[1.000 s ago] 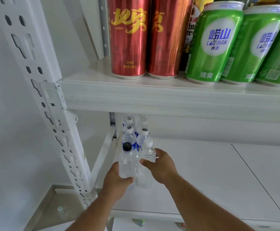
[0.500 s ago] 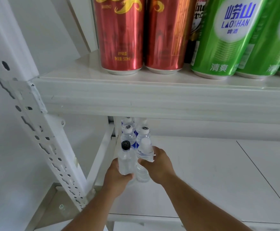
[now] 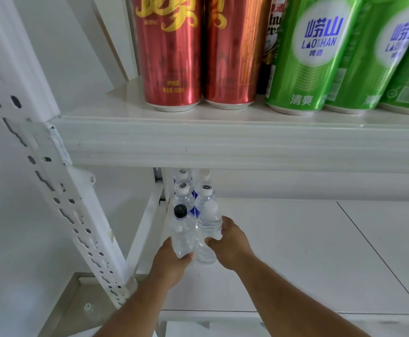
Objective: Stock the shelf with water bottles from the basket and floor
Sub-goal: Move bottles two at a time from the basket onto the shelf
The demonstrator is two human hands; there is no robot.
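- Compared with the frame a second ago, the view has moved closer to the shelving: the cans fill more of the upper part, and both hands with their bottles sit further in toward the back-left corner.
- Shelving unit: white; an upper shelf (image 3: 223, 142) crosses the full width, and a lower shelf (image 3: 296, 251) lies beneath it, mostly bare on its right side.
- Upright post (image 3: 60, 190): white, perforated, slanting down the left side.
- Green cans (image 3: 303, 57): standing on the upper shelf at right, side by side, marked "LAOSHAN".
- Red cans (image 3: 172, 52): two, upright on the upper shelf, left of the green cans and touching each other.
- Right hand (image 3: 230, 242): fingers wrapped around the white-capped bottle (image 3: 208, 229), which stands upright on the lower shelf.
- Left hand (image 3: 172, 263): fingers curled around the lower body of the black-capped bottle (image 3: 181, 234), upright and just left of the white-capped one; the two bottles touch or nearly touch.
- Stocked bottles (image 3: 183, 193): a two-wide row in the back-left corner of the lower shelf, directly behind the held pair, caps white with dark marks; the rearmost are partly hidden by the upper shelf edge.
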